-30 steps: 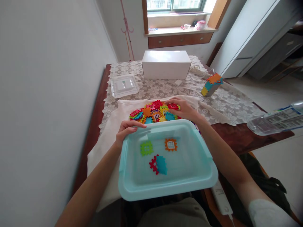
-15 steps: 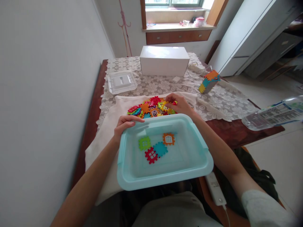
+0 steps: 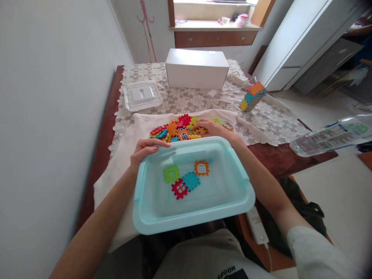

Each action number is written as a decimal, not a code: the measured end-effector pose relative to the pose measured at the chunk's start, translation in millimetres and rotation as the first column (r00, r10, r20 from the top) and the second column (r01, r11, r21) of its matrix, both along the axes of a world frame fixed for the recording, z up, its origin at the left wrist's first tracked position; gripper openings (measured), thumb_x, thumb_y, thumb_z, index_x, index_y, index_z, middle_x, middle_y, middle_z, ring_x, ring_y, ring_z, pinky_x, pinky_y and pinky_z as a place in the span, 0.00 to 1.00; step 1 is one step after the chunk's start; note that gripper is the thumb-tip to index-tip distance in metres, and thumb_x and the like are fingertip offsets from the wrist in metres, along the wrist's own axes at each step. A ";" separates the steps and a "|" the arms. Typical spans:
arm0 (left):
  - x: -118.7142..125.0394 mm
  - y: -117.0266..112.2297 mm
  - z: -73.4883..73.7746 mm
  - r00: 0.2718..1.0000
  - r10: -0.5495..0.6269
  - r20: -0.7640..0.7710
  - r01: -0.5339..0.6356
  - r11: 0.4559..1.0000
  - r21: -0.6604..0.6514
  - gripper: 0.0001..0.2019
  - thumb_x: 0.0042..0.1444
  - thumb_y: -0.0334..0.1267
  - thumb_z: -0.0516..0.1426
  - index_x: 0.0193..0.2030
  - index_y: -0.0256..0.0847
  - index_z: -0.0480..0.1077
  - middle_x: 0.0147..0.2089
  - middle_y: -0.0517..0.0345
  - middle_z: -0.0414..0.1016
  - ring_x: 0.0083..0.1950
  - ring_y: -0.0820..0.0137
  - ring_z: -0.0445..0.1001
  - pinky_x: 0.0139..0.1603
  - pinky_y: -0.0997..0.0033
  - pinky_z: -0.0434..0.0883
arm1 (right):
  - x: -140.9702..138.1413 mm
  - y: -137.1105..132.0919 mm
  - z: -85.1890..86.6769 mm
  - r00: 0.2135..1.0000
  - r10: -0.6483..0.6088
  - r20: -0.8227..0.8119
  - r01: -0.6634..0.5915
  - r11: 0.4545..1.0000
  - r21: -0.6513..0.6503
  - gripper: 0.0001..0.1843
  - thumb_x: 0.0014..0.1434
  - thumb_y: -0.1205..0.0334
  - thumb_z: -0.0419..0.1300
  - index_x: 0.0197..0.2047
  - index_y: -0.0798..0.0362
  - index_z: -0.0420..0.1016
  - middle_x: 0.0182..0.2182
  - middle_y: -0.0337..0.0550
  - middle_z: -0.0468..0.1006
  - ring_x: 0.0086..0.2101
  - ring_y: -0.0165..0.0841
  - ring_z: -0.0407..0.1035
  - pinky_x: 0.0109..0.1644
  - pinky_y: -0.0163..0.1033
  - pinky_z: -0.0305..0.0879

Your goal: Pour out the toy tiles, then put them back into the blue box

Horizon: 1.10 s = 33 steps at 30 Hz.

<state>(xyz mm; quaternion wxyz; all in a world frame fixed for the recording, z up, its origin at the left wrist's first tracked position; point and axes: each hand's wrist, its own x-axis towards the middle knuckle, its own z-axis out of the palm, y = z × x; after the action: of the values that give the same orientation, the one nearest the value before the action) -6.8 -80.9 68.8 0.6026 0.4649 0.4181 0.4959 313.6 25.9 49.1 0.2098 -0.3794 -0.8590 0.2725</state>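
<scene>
One tub (image 3: pixel 221 193) holds four interlocking plastic pieces (image 3: pixel 191 181).

On my feed I've got a pale aqua tub (image 3: pixel 193 226) by the left hand (image 3: pixel 145 150), rainbow tiles (image 3: pixel 183 134) under the right hand (image 3: pixel 211 127), white-flowered greyish tablecloth (image 3: pixel 186 103) beyond.

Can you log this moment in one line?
left hand: holding tub by far-left corner | right hand: at toy-piece pile | inside tub: green piece, orange piece, red piece, blue piece
</scene>
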 end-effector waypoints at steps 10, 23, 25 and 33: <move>4.7 1.4 9.8 0.999 -0.020 0.028 0.021 0.999 -0.040 0.12 0.43 0.38 0.67 0.34 0.38 0.90 0.30 0.49 0.88 0.27 0.65 0.80 0.26 0.73 0.73 | 1.3 -11.2 2.7 1.000 0.007 -0.016 -0.008 0.998 -0.064 0.24 0.69 0.51 0.72 0.66 0.40 0.85 0.69 0.47 0.79 0.73 0.54 0.67 0.79 0.62 0.65; 4.3 1.5 10.0 0.999 -0.032 0.040 0.034 0.998 -0.048 0.13 0.42 0.39 0.68 0.33 0.37 0.90 0.29 0.49 0.87 0.25 0.66 0.80 0.24 0.75 0.73 | -7.4 -5.9 10.0 0.946 -0.134 -0.296 0.143 0.990 0.009 0.17 0.67 0.56 0.66 0.57 0.46 0.86 0.56 0.45 0.87 0.57 0.48 0.79 0.68 0.56 0.73; 4.1 1.3 9.1 0.999 -0.032 0.042 0.034 0.998 -0.050 0.12 0.42 0.39 0.68 0.34 0.38 0.90 0.29 0.50 0.87 0.25 0.66 0.80 0.24 0.75 0.73 | -6.6 -1.7 4.5 0.947 -0.184 -0.264 0.205 0.977 0.053 0.12 0.67 0.57 0.65 0.51 0.46 0.87 0.53 0.47 0.87 0.56 0.48 0.79 0.68 0.57 0.72; 4.6 1.1 7.4 1.000 -0.008 0.028 0.009 0.999 -0.031 0.13 0.42 0.38 0.67 0.34 0.38 0.91 0.30 0.49 0.88 0.27 0.66 0.80 0.26 0.74 0.74 | -1.3 11.3 -20.9 0.959 -0.268 -0.092 0.272 0.961 0.038 0.17 0.69 0.58 0.62 0.58 0.49 0.81 0.58 0.51 0.85 0.59 0.51 0.77 0.69 0.61 0.70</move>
<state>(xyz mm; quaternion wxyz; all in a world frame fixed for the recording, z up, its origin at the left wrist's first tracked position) -2.3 -79.8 76.1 0.6176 0.4504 0.4150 0.4934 312.3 37.2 28.3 0.2913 -0.4756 -0.7959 0.2357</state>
